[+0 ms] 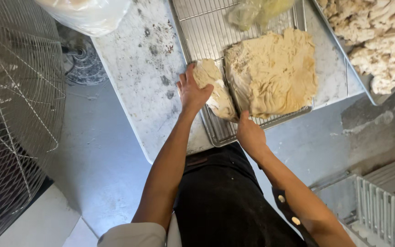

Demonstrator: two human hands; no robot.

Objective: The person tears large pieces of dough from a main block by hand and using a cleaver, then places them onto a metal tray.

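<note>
A large pale slab of dough (275, 71) lies on a metal wire rack tray (206, 32) on a worn white table (138, 68). A smaller strip of dough (216, 89) is split off along its left side. My left hand (192, 91) grips the outer side of this strip, fingers curled over its top end. My right hand (248, 132) presses at the near edge of the tray, where the strip and the slab meet; its fingers are hidden in the dough.
A tray piled with torn dough pieces (376, 36) sits at the upper right. A crumpled clear plastic bag (257, 9) lies on the rack's far end, another bag (87, 13) at the table's corner. A large wire fan guard (14, 114) stands left; a white crate (385, 201) lower right.
</note>
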